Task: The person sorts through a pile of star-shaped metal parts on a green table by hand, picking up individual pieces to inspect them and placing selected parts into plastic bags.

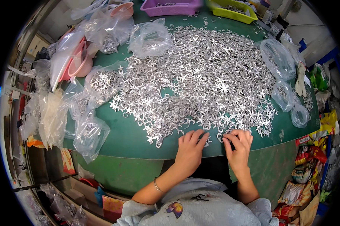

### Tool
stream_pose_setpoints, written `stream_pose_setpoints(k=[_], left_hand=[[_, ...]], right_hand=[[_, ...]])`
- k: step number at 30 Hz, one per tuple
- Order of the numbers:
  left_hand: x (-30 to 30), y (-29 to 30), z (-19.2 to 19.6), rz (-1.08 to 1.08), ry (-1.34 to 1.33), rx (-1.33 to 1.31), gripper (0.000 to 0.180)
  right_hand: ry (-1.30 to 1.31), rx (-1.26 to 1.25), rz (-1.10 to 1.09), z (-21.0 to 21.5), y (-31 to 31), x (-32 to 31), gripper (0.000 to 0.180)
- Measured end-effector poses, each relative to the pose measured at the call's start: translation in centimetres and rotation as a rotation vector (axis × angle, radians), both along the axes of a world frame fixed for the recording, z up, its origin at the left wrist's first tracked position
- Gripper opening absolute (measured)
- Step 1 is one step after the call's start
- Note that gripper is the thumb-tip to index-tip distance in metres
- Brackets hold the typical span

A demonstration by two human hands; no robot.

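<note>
Both hands are down at the near edge of the round green counter (128, 139), at six o'clock, working the fringe of a wide heap of small shiny silver metal pieces (200, 75), thin stamped rings and star shapes, glittering and tangled, that spreads from the centre out toward twelve and three o'clock. The left hand (190, 150) lies palm down, fingers loosely spread and resting on the pieces at the heap's edge, gripping nothing that shows. The right hand (238, 146), just beside it, has its fingers curled in, pinching at a few of the silver pieces; exactly what sits between the fingertips is too small to tell. A thin bracelet (156, 185) circles the left wrist. At nine o'clock, crinkled clear plastic bags (90, 133) slump over the rim, some holding more silver pieces. At twelve o'clock sit a purple plastic tray (171, 7) and a yellow-green plastic tray (232, 10); pink plastic bowls (79, 62) crowd ten o'clock.
</note>
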State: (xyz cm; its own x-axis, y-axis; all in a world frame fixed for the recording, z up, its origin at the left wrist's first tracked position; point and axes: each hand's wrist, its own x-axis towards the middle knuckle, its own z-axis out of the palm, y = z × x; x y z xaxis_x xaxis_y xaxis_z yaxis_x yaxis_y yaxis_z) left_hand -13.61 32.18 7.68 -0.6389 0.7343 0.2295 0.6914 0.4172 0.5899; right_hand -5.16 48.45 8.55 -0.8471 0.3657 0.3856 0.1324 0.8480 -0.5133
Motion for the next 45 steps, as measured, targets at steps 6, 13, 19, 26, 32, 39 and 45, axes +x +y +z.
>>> stream_pose_setpoints(k=[6,13,19,26,32,39,45], left_hand=[[0.8,0.8,-0.6,-0.021,0.037,-0.059,0.055],[1.4,2.3,-0.3,-0.093,0.102,-0.125,0.051],[1.2,1.5,0.0,-0.064,0.054,-0.070,0.043],[1.6,2.8,0.2,-0.133,0.059,-0.022,0.046],[1.8,2.0,-1.2,-0.127,0.088,-0.022,0.044],[1.9,2.3,-0.6,-0.072,0.054,0.021,0.044],[2.3,2.8,-0.5,-0.181,0.076,-0.040,0.045]], right_hand=[[-0.062,-0.025,0.065,-0.4,-1.0,0.9,0.020],[-0.030,0.009,-0.102,-0.7,0.3,2.3,0.021],[-0.035,-0.041,0.040,-0.7,-0.4,2.5,0.024],[-0.020,-0.016,-0.039,-0.7,0.3,2.5,0.016],[0.042,-0.022,-0.108,-0.9,0.5,2.8,0.015],[-0.007,0.024,-0.038,-1.2,-0.4,2.5,0.017],[0.071,-0.109,-0.023,-1.6,0.0,2.8,0.018]])
